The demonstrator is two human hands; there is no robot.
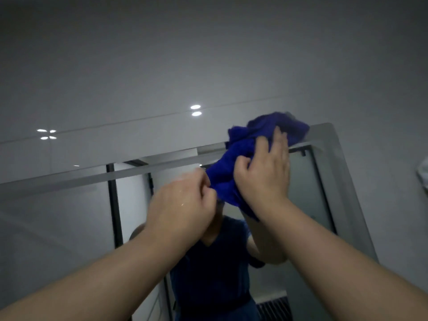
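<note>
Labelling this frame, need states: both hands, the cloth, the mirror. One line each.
blue cloth: bunched up, held against the mirror's upper right corner.
right hand: grips the cloth, fingers spread over it.
left hand: pinches the cloth's lower edge; skin looks wet.
mirror: on the wall, reflecting the person's arms and dark top.

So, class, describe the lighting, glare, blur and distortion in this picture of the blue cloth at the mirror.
Head view: dim, grey light throughout; small bright glare spots on the glossy wall; the blue cloth at its top edge and the left hand are softened by motion blur; the mirror edges tilt steeply, a wide-angle skew.
</note>
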